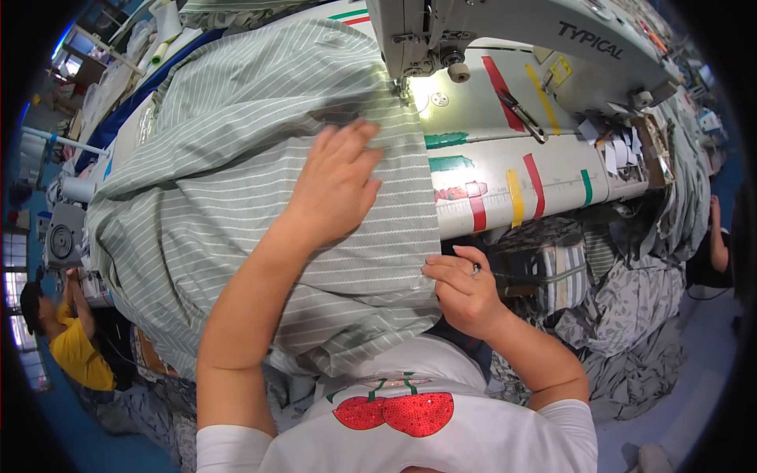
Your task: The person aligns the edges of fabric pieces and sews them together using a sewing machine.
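A grey-green fabric (213,189) with white stripes spreads over the sewing table and hangs down toward my lap. My left hand (337,180) lies on it with fingers stretched out, its fingertips slightly blurred, just left of the presser foot (404,91). Lower down, my right hand (467,293) pinches the fabric's right edge between thumb and fingers, a ring on one finger. That edge runs up to the presser foot of the sewing machine (505,35), where a lamp lights the needle area. Folds of cloth partly bunch behind my left hand.
Thread snips (523,117) lie on the machine bed (465,102), among coloured tape strips. Heaps of leaf-patterned fabric (631,307) sit at the right, beside a striped bundle (561,276). A person in yellow (83,351) works at the far left; another person's arm (717,236) shows at right.
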Motion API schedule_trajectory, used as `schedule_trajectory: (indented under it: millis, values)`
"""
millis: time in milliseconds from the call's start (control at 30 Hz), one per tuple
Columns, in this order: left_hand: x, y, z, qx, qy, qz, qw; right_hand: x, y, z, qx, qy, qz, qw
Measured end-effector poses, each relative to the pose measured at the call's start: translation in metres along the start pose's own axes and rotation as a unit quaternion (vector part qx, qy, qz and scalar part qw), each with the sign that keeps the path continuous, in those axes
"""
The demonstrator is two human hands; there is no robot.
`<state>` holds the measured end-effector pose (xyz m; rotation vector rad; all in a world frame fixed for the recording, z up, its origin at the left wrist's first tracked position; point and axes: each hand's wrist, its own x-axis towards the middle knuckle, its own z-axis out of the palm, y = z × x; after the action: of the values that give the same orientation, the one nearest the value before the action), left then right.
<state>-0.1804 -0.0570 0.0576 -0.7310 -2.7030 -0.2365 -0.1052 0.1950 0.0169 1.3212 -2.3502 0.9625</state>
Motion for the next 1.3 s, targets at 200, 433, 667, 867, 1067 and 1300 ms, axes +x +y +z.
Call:
schedule_trajectory:
  millis: [200,433,667,867,1067,1300]
  values:
    - [0.055,-0.039,0.025,-0.17,-0.003,-0.173,0.97,0.003,-0.004,0.002,-0.007,0.003,0.011,1.0]
    - [0.108,-0.067,0.04,-0.079,-0.019,-0.225,0.971,0.0,-0.003,-0.001,-0.009,-0.024,0.033,0.999]
    - [0.108,-0.082,0.062,-0.092,0.047,-0.128,0.986,0.002,-0.003,-0.008,0.003,-0.038,0.038,0.999]
    - [0.114,-0.093,0.067,-0.088,0.081,-0.105,0.987,0.015,0.006,-0.009,-0.005,-0.03,0.035,0.999]
    - [0.126,-0.11,0.067,-0.109,0.125,-0.069,0.984,0.038,0.023,-0.014,-0.014,-0.03,0.026,0.999]
    - [0.148,-0.131,0.07,-0.145,0.138,-0.124,0.972,0.072,0.044,-0.014,-0.004,-0.04,0.031,0.999]
